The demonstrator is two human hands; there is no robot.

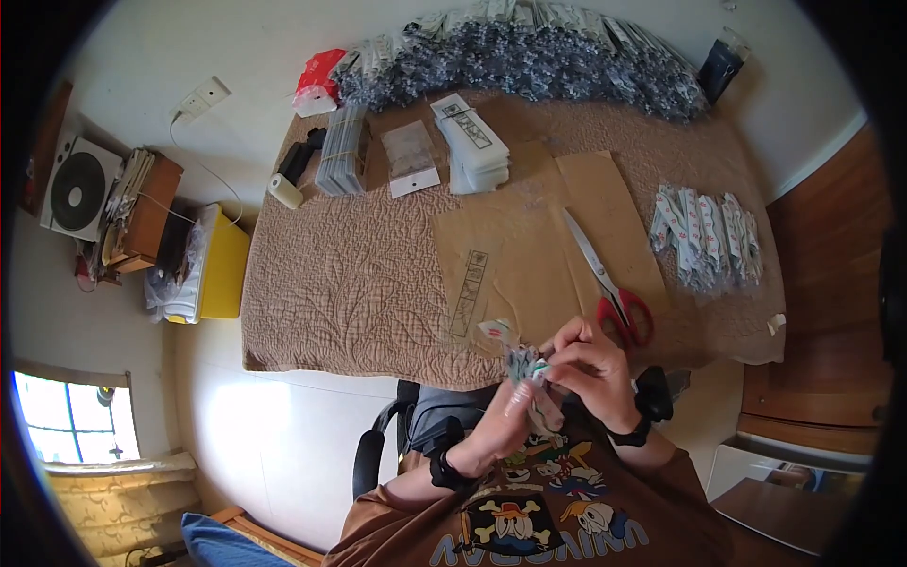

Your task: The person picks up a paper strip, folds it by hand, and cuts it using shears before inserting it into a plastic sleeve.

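Observation:
My left hand (501,422) is closed around a small bundle of clear and grey plastic packets (520,361), held above my lap at the table's front edge. My right hand (595,372) has its fingers pinched against the top of that bundle, at a bit of green and white; what exactly they grip is too small to make out. Just beyond the bundle, a white tag with a red mark (495,330) shows. Red-handled scissors (614,300) lie beyond my right hand, on flat brown cardboard (529,241).
A clear printed sleeve (470,293) lies on the cardboard. Behind are stacked clear bags (474,151), a banded stack (344,156), a small packet (411,159) and a white roll (284,191). Bundled packets (707,236) lie right; a large heap (529,61) lines the wall.

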